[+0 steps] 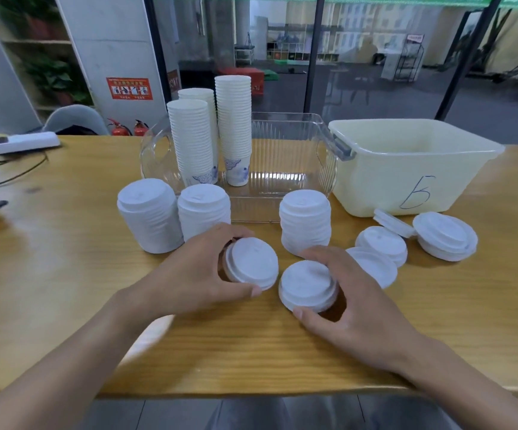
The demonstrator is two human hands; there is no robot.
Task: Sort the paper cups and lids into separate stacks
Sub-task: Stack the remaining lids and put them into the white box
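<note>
Leftmost on the wooden counter (65, 243), at its far edge, lies a white power strip (25, 143) with dark cables beside it. Nearer the middle stand two tall lid stacks (150, 220), side by side and just in front of a clear plastic bin (285, 150). Inside that bin, at its left end, three tall paper cup stacks (214, 131) stand upright. The left hand (195, 271) has its grip closed around a small tilted stack of white lids (253, 263), thumb at the near rim and fingers curled over the far side, holding it just right of the two tall stacks. Close beside it, the right hand (353, 302) grips another short lid stack (308, 285), thumb at the near edge and fingers over the far edge; whether this stack rests on the counter cannot be told. Behind the right hand rises a third tall lid stack (305, 223). Further right, loose lids (381, 246) lie overlapping on the counter, then a low lid pile (445, 240), all in front of a cream tub (406, 169) marked with a handwritten letter.
</note>
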